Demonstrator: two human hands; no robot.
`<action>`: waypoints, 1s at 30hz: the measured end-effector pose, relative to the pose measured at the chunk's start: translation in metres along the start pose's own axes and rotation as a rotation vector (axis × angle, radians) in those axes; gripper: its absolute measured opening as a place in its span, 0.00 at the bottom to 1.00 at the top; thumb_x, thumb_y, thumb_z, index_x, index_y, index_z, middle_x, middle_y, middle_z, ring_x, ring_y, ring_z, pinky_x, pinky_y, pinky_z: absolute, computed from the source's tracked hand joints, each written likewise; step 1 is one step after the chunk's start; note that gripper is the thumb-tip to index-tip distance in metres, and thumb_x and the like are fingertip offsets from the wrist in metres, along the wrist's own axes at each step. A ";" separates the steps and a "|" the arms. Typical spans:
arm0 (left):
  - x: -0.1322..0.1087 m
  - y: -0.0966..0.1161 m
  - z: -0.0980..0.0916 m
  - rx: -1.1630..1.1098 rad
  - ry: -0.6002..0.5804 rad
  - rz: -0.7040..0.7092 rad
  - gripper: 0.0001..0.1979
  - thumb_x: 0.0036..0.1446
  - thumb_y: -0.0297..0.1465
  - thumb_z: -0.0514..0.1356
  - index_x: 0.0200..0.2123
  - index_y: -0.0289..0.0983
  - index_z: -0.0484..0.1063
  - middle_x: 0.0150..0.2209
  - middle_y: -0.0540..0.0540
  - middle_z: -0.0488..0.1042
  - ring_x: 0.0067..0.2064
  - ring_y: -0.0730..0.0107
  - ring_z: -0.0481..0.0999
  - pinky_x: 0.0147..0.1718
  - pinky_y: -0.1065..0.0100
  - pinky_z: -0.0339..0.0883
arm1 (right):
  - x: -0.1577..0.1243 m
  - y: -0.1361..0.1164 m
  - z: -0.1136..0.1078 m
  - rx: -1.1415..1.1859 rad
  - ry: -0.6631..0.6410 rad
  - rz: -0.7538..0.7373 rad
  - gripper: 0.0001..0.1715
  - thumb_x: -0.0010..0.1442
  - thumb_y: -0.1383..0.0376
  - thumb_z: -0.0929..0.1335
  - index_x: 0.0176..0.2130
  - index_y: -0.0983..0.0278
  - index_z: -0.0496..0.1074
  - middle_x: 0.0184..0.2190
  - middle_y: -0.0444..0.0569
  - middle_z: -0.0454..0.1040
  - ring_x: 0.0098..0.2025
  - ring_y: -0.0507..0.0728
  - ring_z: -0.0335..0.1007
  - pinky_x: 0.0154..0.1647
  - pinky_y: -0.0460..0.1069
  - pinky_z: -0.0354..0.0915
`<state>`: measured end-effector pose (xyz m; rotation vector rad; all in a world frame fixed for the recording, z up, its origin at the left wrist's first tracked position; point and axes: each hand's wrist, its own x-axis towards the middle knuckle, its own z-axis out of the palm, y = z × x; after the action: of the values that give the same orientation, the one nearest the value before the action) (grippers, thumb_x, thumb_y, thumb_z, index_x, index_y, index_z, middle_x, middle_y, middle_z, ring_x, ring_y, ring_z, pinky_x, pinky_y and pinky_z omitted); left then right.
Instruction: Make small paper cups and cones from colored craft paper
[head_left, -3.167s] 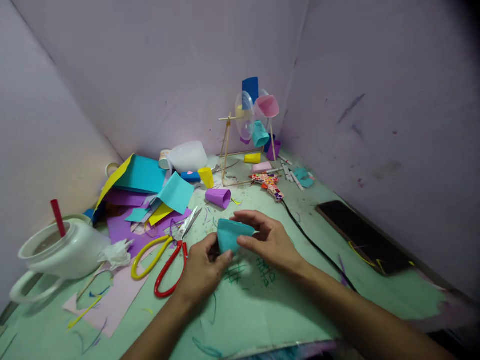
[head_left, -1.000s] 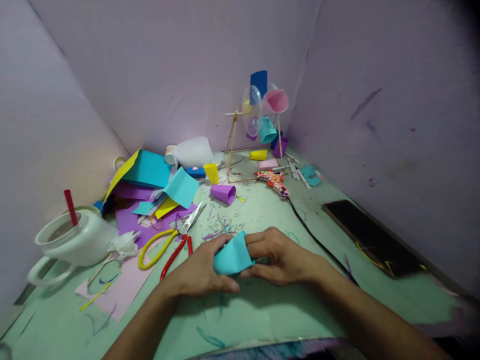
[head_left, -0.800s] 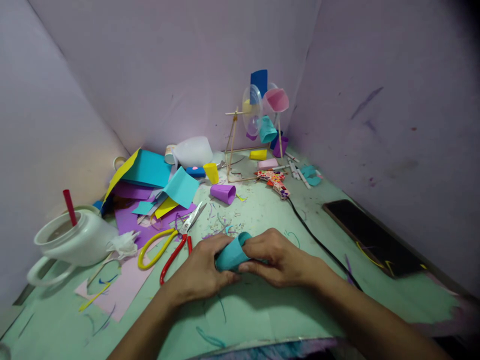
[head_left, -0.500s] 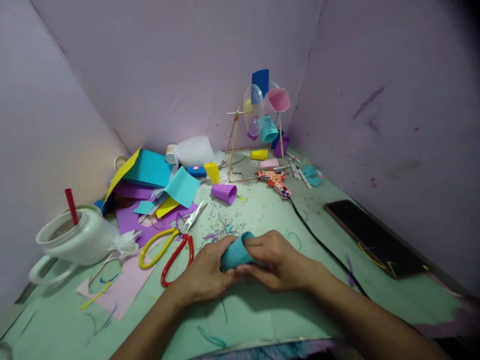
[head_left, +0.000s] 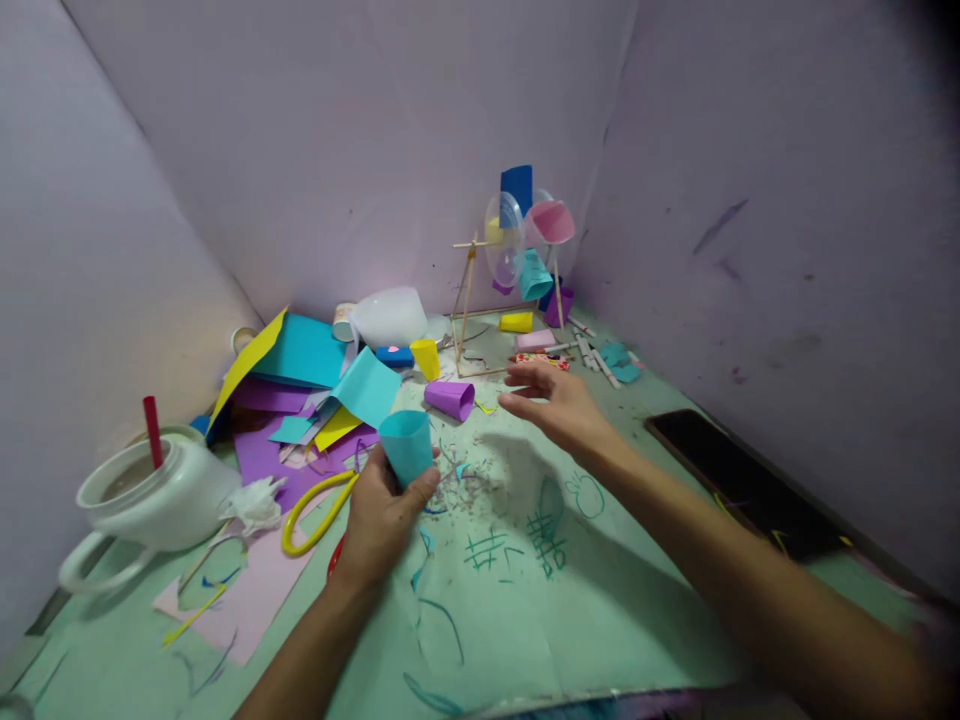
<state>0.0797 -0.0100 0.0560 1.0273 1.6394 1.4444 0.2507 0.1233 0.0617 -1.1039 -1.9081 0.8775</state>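
Observation:
A turquoise paper cup [head_left: 407,450] stands upright in my left hand [head_left: 386,510], with the thumb in front and the fingers behind it. My right hand [head_left: 551,400] is raised over the table with its fingers apart and nothing in them. It is nearest to the flowered glue gun [head_left: 544,361], which it partly covers. A purple paper cup [head_left: 449,400] lies on its side between the hands. Behind it stands a yellow one [head_left: 426,359]. Scissors with a yellow handle [head_left: 319,515] lie under and beside my left hand, mostly hidden.
A stick frame with plastic discs [head_left: 504,240] and coloured paper cups stands at the back. Coloured paper [head_left: 304,350] and a white teapot-shaped vessel [head_left: 169,500] are at the left. Markers [head_left: 596,358] lie behind my right hand, and a dark phone [head_left: 735,480] is at the right.
My right hand has let go of the turquoise cup and moved forward to the glue gun, opening. My left hand has moved left with the cup, now upright, and covers the scissors' blades.

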 end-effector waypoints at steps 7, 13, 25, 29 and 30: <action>0.010 -0.011 -0.009 -0.124 0.092 0.026 0.24 0.43 0.41 0.65 0.41 0.34 0.67 0.35 0.48 0.73 0.35 0.66 0.72 0.33 0.66 0.67 | 0.048 0.022 0.061 -0.190 -0.110 -0.039 0.50 0.31 0.64 0.79 0.53 0.67 0.63 0.52 0.62 0.68 0.54 0.71 0.64 0.53 0.62 0.62; 0.010 -0.008 -0.012 -0.053 0.095 0.024 0.23 0.41 0.37 0.68 0.41 0.32 0.70 0.37 0.45 0.75 0.39 0.62 0.73 0.40 0.65 0.65 | 0.039 0.014 0.058 -0.226 -0.124 -0.159 0.29 0.47 0.66 0.72 0.49 0.66 0.65 0.40 0.56 0.74 0.41 0.62 0.72 0.42 0.56 0.67; -0.014 0.004 0.023 0.180 -0.236 -0.040 0.16 0.36 0.30 0.67 0.32 0.35 0.71 0.27 0.49 0.75 0.31 0.65 0.72 0.32 0.66 0.65 | -0.048 -0.027 -0.055 -0.413 -0.341 -0.303 0.30 0.45 0.52 0.75 0.45 0.64 0.75 0.33 0.53 0.75 0.33 0.60 0.71 0.36 0.54 0.67; -0.016 0.000 0.030 0.274 -0.312 0.000 0.15 0.38 0.27 0.64 0.34 0.35 0.71 0.34 0.46 0.77 0.37 0.61 0.73 0.38 0.64 0.65 | -0.058 -0.011 -0.030 -0.230 -0.463 -0.232 0.47 0.43 0.49 0.74 0.58 0.65 0.64 0.49 0.59 0.72 0.49 0.65 0.70 0.48 0.58 0.65; -0.016 -0.001 0.030 0.303 -0.310 0.007 0.15 0.39 0.28 0.64 0.35 0.34 0.71 0.34 0.46 0.77 0.37 0.60 0.73 0.38 0.63 0.65 | -0.059 -0.005 -0.025 -0.179 -0.476 -0.212 0.53 0.42 0.50 0.75 0.60 0.66 0.60 0.55 0.60 0.68 0.54 0.67 0.66 0.53 0.59 0.62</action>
<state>0.1135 -0.0116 0.0509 1.3508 1.6518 0.9965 0.2904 0.0724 0.0623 -0.8167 -2.4849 0.9192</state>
